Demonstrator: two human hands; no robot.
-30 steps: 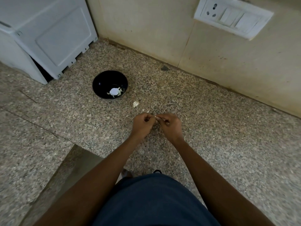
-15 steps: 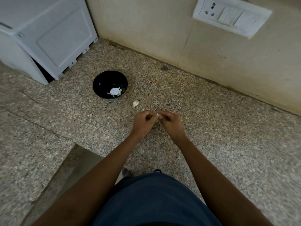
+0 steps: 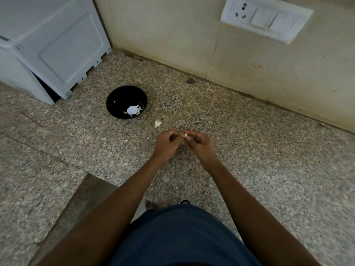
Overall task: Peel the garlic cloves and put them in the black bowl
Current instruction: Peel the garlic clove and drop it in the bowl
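Garlic clove point(image 3: 185, 134) sits pinched between your two hands just above the speckled stone tabletop point(image 3: 259, 150), a small pale scrap showing where your fingertips meet. Your right hand point(image 3: 199, 145) has its thumb and forefinger curled onto the clove from the right, and your left hand point(image 3: 166, 144) closes on it from the left, fingers bent in; both are gripping narrowly, neither is spread. Holding it this way makes sense for peeling: one hand likely steadies the clove while the other works the skin, though which does which is too small to tell here.

The black bowl point(image 3: 115, 100) stands farther away and to the left, well apart from your hands, near the corner of a pale grey appliance point(image 3: 57, 45). It already holds a white lump with pale slivers round it point(image 3: 132, 110), which looks like garlic, whether peeled cloves or part of the bulb I cannot say. Keeping the bowl within an easy reach to the left means you can drop each clove in without shifting your stance.

A loose pale bit point(image 3: 157, 123) lies on the tabletop between the bowl and your hands, near your left fingertips; it looks like cast-off skin or another clove.

Beyond, on the far wall, a white switch and socket plate point(image 3: 267, 20) is mounted up at the right. By my reading you are mid-peel, with the drop into the bowl not yet done.
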